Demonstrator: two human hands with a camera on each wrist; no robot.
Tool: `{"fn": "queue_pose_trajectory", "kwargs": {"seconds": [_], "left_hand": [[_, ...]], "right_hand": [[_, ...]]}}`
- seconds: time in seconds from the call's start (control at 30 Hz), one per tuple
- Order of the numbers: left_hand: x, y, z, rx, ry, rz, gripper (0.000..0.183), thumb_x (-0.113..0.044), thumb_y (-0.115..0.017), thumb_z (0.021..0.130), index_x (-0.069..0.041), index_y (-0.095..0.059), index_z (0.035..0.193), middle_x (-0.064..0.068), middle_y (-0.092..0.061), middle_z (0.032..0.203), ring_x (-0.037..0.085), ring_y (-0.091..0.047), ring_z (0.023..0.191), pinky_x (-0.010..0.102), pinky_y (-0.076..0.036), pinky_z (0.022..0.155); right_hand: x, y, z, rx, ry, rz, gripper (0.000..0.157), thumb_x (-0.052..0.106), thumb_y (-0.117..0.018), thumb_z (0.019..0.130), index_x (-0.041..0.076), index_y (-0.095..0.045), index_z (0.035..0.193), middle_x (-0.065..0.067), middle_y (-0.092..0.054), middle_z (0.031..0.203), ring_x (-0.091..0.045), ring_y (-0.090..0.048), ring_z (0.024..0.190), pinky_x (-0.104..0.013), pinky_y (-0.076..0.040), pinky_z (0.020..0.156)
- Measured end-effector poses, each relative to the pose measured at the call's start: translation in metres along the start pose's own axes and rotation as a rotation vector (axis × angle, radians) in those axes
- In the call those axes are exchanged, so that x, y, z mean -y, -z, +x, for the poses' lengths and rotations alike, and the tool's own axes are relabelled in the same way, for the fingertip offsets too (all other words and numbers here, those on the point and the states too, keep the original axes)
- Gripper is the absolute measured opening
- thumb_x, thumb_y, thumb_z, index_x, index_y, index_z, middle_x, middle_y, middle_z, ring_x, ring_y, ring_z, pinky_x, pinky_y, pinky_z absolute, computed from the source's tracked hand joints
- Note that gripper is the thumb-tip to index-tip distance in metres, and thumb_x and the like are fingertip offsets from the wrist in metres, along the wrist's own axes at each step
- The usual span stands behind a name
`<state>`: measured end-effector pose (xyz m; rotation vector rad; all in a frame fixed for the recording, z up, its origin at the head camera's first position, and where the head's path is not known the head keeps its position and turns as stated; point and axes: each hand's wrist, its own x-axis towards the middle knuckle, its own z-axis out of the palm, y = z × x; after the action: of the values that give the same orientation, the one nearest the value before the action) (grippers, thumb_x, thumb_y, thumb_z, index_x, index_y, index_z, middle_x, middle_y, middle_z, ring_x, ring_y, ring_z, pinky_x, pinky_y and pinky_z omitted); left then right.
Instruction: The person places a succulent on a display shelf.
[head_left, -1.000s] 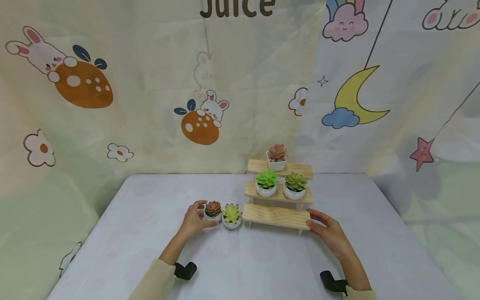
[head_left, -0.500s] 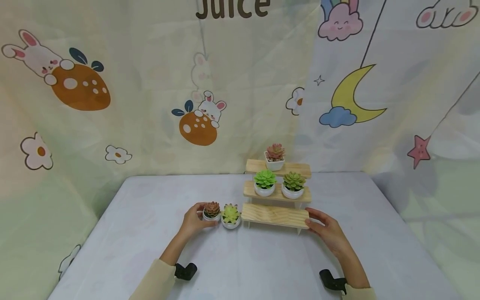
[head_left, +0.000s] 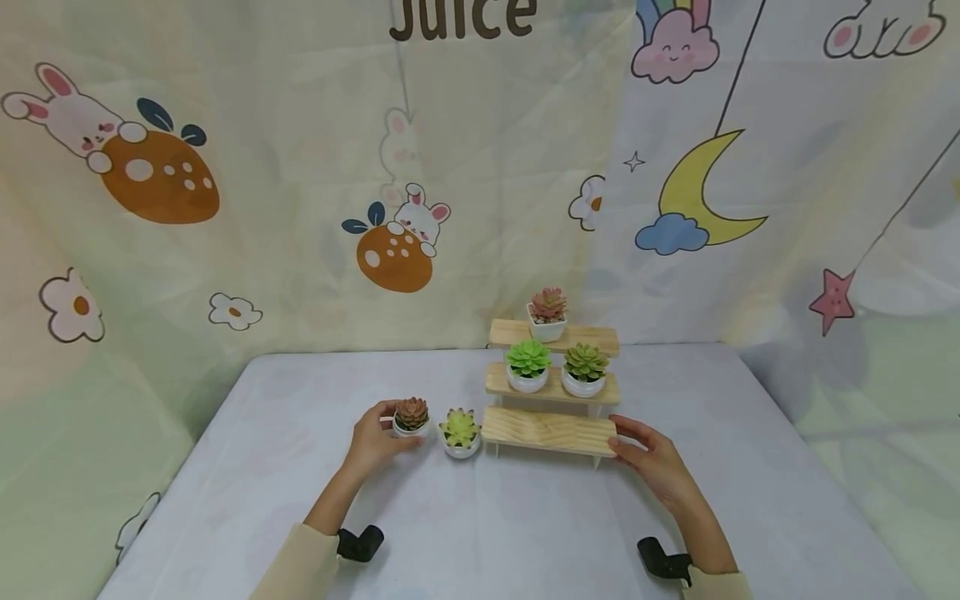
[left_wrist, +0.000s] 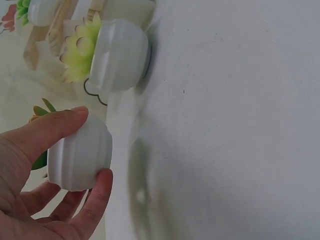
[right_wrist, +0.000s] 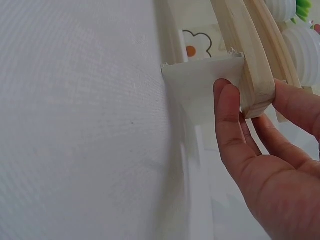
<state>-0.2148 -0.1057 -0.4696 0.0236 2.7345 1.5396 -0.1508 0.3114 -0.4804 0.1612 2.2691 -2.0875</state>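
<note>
My left hand (head_left: 373,437) holds a small potted succulent (head_left: 412,414) with reddish-brown leaves, thumb and fingers round its white pot. In the left wrist view this pot (left_wrist: 82,155) is tilted to the camera and hangs just off the table, apart from its shadow. A yellow-green succulent (head_left: 460,429) in a white pot stands between it and the wooden stepped stand (head_left: 547,431). At the stand's right end, my right hand (head_left: 660,467) pinches the lowest board, and the right wrist view shows fingertips at the board's end (right_wrist: 257,95), beside a white support.
On the stand's middle board sit a bright green succulent (head_left: 528,358) and a darker green one (head_left: 584,367). A pinkish-red succulent (head_left: 548,310) in a square pot tops the stand. A printed cloth backdrop (head_left: 300,167) hangs behind the white table (head_left: 300,392).
My left hand has taken hold of the reddish-brown succulent and shifted it left, away from the yellow-green one. My right hand stays on the stand. The head view has shifted slightly.
</note>
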Motion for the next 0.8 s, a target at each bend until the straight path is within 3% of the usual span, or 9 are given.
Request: {"fn": "queue_pose_trajectory", "kwargs": {"seconds": [0.37,0.57,0.8], "left_hand": [[-0.013,0.004,0.000,-0.015,-0.048,-0.046,0.070,-0.007,-0.088,0.068,0.003,-0.054,0.129,0.022,-0.056,0.123,0.037,-0.058,0.109,0.041,-0.055,0.084],[-0.032,0.003,-0.008,0.009,-0.080,-0.127,0.069,-0.002,-0.087,0.069,0.004,-0.053,0.129,0.023,-0.053,0.123,0.037,-0.056,0.109,0.034,-0.057,0.081],[-0.053,-0.003,-0.018,0.038,-0.121,-0.137,0.069,0.000,-0.086,0.069,0.001,-0.054,0.130,0.019,-0.054,0.121,0.034,-0.056,0.108,0.030,-0.058,0.078]], "right_hand": [[0.003,0.001,-0.002,0.009,0.004,-0.002,0.055,0.007,-0.061,0.096,-0.011,-0.037,0.143,-0.029,-0.040,0.139,-0.002,-0.058,0.095,-0.019,-0.053,0.083],[0.004,0.001,-0.003,0.005,0.002,0.004,0.055,0.006,-0.061,0.095,-0.011,-0.038,0.142,-0.029,-0.041,0.139,-0.002,-0.058,0.094,-0.019,-0.053,0.082],[0.002,0.001,-0.001,0.010,0.002,0.006,0.056,0.006,-0.062,0.095,-0.011,-0.038,0.143,-0.028,-0.041,0.139,-0.002,-0.059,0.094,-0.020,-0.054,0.082]]}}
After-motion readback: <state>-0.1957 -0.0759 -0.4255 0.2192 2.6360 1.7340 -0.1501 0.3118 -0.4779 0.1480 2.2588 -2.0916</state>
